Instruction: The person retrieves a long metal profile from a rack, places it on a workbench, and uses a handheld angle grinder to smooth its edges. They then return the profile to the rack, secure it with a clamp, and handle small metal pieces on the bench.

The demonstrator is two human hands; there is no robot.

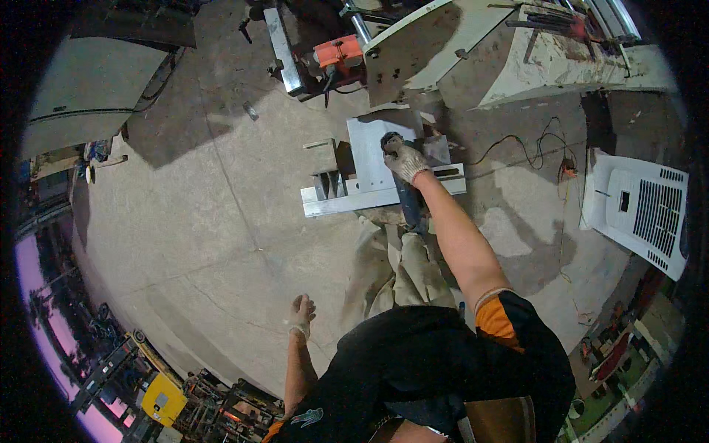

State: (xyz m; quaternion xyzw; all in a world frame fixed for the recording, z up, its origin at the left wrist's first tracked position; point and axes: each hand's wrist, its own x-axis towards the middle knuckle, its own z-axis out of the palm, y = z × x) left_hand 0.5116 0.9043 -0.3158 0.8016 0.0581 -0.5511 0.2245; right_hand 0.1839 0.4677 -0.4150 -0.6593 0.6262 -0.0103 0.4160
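My right hand [406,161], in a pale knit work glove, is closed around a dark hand-held power tool [391,139]. The glove hides much of the tool, so its exact kind is unclear. Beneath it lies a flat light-grey metal plate [363,151] with small holes near its lower edge. A long silvery metal bar [347,204] runs crosswise at the near side of the plate. My left hand [301,311], also gloved, hangs low at my left side, well away from the work, fingers loosely extended and nothing visible in them.
An orange machine [338,53] stands beyond the plate, near a large pale panel [473,44]. Thin cables [532,151] trail over the floor at right, towards a white vented panel [642,210]. A grey cabinet-like body [92,96] is at far left, a yellow machine [162,399] at lower left.
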